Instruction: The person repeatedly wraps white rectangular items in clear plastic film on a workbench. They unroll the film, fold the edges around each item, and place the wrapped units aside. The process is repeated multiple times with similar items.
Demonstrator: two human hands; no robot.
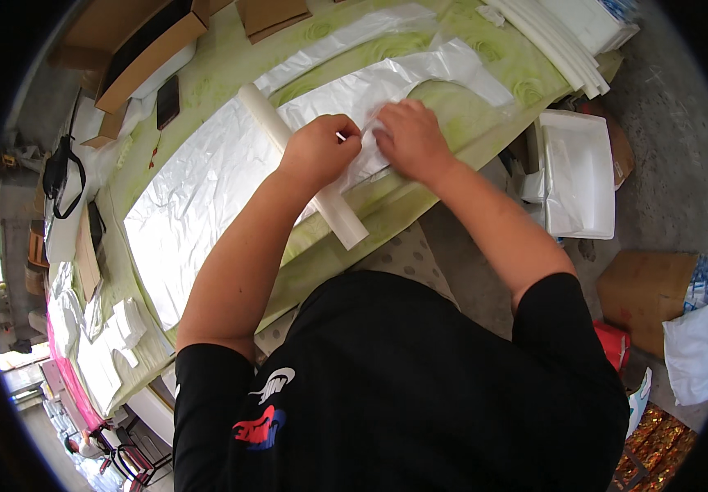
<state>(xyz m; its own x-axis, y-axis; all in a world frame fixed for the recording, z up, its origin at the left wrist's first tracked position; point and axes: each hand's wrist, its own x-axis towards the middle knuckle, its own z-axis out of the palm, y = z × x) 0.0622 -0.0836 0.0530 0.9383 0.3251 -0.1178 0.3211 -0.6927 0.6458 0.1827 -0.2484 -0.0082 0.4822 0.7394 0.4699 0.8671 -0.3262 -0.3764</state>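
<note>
My left hand (322, 149) is curled over a white tube (266, 118), thumb and forefinger pinched on clear plastic film (369, 125). The tube lies crosswise on a silvery-white plastic sheet (206, 200), its near end jutting past the table edge. Close to the right of the film is my right hand (412, 140), fingers bent and blurred; whether it grips the film is unclear. A second piece of white plastic (342, 46), long and narrow, stretches along the far side.
A green patterned cloth (206, 74) covers the table. Far left are a cardboard box (151, 55) and a dark phone (168, 103). White tubes (554, 46) lie at the far right. On the floor stand a white foam box (606, 178) and a carton (643, 295).
</note>
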